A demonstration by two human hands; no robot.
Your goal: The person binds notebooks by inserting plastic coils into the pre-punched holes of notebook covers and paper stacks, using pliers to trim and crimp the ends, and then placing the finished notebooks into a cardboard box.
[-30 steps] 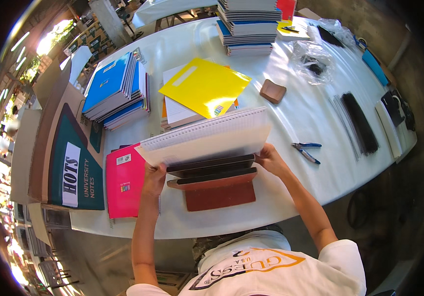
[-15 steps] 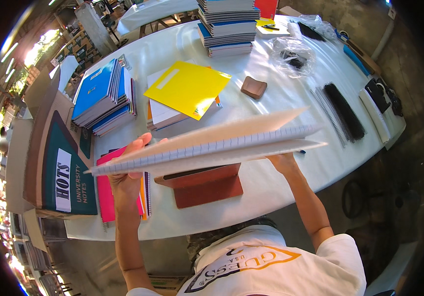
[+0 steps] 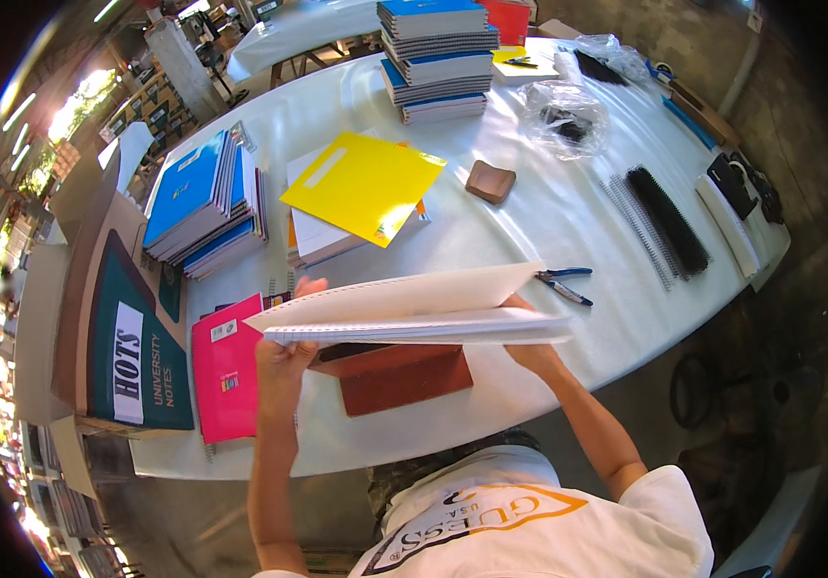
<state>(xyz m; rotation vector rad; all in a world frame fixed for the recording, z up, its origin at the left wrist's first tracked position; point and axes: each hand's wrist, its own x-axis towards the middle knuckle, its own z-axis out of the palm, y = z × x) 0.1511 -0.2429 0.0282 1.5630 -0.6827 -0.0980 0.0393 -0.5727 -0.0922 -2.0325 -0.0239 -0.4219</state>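
Observation:
A sheaf of white paper [image 3: 414, 332] is held up above the near part of the table, its pale cover sheet [image 3: 404, 294] lifted and fanned away from the pages. Small dark marks run along one edge of that cover. My left hand [image 3: 286, 354] grips the sheaf's left end. At the right end my right hand [image 3: 532, 354] holds it too, its fingers partly behind the paper. Below the sheaf stands a reddish-brown angled block [image 3: 404, 383]. A pink notebook [image 3: 224, 376] lies left of my left hand, and dark-handled pliers [image 3: 565, 285] lie beyond my right hand.
A yellow cover [image 3: 366, 188] tops a paper stack. Blue notebooks [image 3: 188, 183] and a taller notebook pile [image 3: 433, 72] stand behind. Black spiral coils [image 3: 664, 222], a brown block [image 3: 489, 181] and a plastic bag [image 3: 563, 120] lie rightward. A cardboard box [image 3: 96, 337] stands left.
The sheaf has come down and tilted, its left end shifting right with my left hand. My right hand has moved slightly left. The pliers and more of the pink notebook now show.

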